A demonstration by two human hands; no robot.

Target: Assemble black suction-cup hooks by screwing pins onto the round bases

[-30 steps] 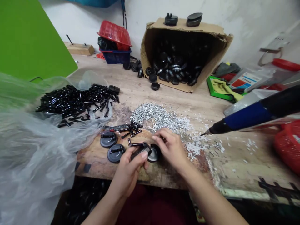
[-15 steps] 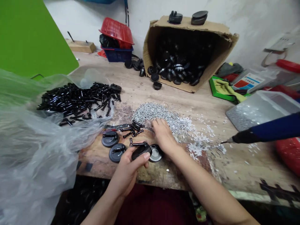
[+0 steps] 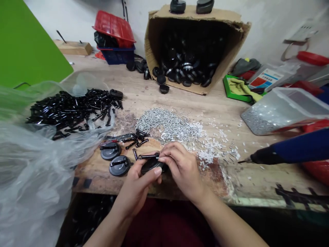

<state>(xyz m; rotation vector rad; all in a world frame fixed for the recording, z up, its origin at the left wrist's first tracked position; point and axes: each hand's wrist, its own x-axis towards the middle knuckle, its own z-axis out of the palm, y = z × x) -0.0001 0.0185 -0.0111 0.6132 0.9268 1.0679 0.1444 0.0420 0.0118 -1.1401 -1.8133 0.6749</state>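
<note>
My left hand is closed round a black round disc part with a short black bar lying across its top. My right hand meets it from the right, thumb and fingertips pinched at the bar's right end; anything small between them is hidden. Two more black discs with bars, one farther back and one nearer, lie left of my hands. Several loose black bars lie just beyond. Behind my right hand spreads a heap of silver screws.
White plastic bits scatter to the right, where a blue powered screwdriver points inward. A clear tub stands behind it. At the back, a tipped cardboard box holds black discs. A bag of black bars lies left.
My right hand has come from the edge of the screw heap to the disc in my left hand and now pinches at the bar's end. The whole view has shifted slightly.
</note>
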